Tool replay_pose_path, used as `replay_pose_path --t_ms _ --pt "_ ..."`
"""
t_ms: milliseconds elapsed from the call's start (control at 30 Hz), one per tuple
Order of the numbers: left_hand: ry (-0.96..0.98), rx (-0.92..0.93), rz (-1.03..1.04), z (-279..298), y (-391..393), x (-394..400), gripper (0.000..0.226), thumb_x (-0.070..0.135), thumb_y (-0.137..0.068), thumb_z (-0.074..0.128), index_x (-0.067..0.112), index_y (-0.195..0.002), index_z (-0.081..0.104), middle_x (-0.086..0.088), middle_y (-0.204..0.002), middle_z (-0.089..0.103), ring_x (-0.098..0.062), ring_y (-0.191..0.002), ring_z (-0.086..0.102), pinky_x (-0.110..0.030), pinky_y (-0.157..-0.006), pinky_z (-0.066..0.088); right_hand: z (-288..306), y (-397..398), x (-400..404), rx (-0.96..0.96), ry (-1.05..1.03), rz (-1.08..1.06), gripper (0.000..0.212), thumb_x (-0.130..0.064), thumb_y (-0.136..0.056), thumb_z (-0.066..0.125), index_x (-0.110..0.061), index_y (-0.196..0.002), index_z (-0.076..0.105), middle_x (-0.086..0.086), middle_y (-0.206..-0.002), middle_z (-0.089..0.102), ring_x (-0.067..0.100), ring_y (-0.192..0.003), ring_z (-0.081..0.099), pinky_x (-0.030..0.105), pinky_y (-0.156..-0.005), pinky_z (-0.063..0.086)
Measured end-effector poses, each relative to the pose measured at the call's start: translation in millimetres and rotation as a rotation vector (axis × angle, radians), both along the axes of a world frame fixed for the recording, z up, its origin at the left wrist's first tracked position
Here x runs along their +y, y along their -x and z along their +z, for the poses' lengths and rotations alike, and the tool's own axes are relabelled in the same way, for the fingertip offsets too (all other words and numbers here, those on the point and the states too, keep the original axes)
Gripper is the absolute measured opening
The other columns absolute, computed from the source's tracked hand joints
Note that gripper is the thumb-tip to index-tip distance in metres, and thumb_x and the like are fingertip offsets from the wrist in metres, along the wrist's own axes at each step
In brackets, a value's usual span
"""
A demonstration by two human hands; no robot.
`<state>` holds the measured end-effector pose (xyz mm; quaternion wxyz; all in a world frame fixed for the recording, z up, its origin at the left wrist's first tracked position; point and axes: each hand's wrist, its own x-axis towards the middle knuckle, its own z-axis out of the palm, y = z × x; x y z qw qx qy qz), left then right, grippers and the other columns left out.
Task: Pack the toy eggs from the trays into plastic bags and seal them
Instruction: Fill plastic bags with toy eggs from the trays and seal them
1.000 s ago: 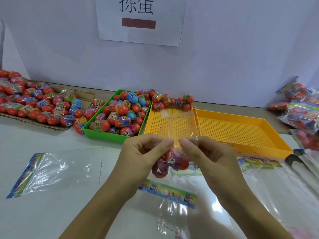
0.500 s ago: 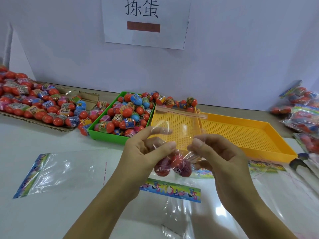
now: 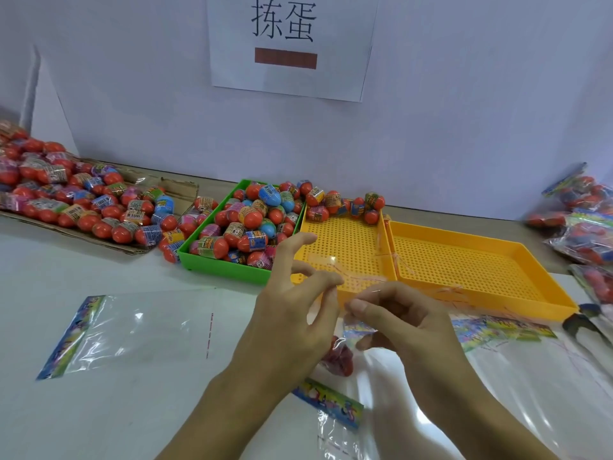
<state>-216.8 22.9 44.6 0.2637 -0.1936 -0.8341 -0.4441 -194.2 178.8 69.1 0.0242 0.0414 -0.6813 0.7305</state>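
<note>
A clear plastic bag [image 3: 343,328] with red toy eggs [image 3: 340,358] in its bottom hangs between my hands over the white table. My left hand [image 3: 292,313] pinches the bag's top with thumb and forefinger, the other fingers spread upward. My right hand [image 3: 394,313] pinches the same top edge from the right, fingers curled. The bag's clear flap [image 3: 335,265] lies folded over toward the yellow tray. A green tray [image 3: 212,260] piled with toy eggs [image 3: 255,220] stands behind my left hand. A few eggs [image 3: 345,204] sit at the far end of the left yellow tray [image 3: 351,247].
A second yellow tray [image 3: 471,260] is on the right. Several empty bags lie on the table: one on the left [image 3: 126,330], others under and right of my hands [image 3: 497,330]. A cardboard sheet [image 3: 179,190] with many eggs lies far left. Filled bags [image 3: 580,220] are piled at the right edge.
The bag with eggs has dropped lower and its top flap has been folded down. My hands have drawn closer together at the top edge, and my left fingers have spread.
</note>
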Motion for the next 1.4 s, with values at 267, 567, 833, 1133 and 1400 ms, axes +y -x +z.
replay_pose_path --t_ms 267,567,833,1133,1400 --pt "-0.014 -0.034 -0.117 6 -5 0 0.014 0.028 -0.091 0.044 0.023 -0.079 0.050 0.009 -0.126 0.039 -0.004 -0.103 0.052 -0.009 -0.080 0.042 27 23 10 -0.140 -0.228 -0.015 0.035 -0.024 -0.077 0.079 -0.021 -0.108 0.062 0.004 -0.090 0.074 0.023 -0.071 0.073 0.028 -0.053 0.055" --pt "0.072 -0.037 0.108 2 -3 6 0.041 0.065 -0.081 0.055 0.030 -0.080 0.035 0.007 -0.108 0.022 -0.009 -0.088 0.039 -0.011 -0.062 0.036 49 78 -11 -0.180 -0.637 0.106 0.045 -0.007 -0.080 0.069 -0.027 -0.116 0.052 0.005 -0.081 0.067 0.011 -0.058 0.064 0.022 -0.051 0.051" --pt "0.166 -0.072 0.235 -7 6 0 0.058 0.040 -0.070 0.073 0.045 -0.093 0.020 0.005 -0.128 0.018 -0.020 -0.103 0.044 -0.009 -0.068 0.034 45 158 -80 0.235 -0.841 0.137 0.038 -0.027 -0.093 0.064 -0.033 -0.129 0.054 -0.003 -0.117 0.060 0.015 -0.101 0.060 0.020 -0.071 0.049" --pt "0.162 -0.129 0.258 -12 8 0 0.063 0.035 -0.067 0.076 0.045 -0.091 0.018 0.006 -0.133 0.015 -0.012 -0.090 0.042 -0.005 -0.057 0.024 35 186 -115 0.319 -1.205 0.241 0.047 -0.054 -0.086 0.065 -0.020 -0.118 0.071 0.001 -0.124 0.066 0.019 -0.114 0.059 0.039 -0.099 0.049" --pt "0.237 -0.034 0.255 -6 6 -4 0.055 0.039 -0.064 0.076 0.038 -0.101 0.036 0.003 -0.132 0.023 -0.026 -0.103 0.051 -0.033 -0.061 0.055 26 170 -83 0.460 -0.936 0.127 0.027 -0.032 -0.084 0.074 -0.021 -0.108 0.076 -0.007 -0.104 0.067 0.002 -0.090 0.055 0.010 -0.071 0.042"
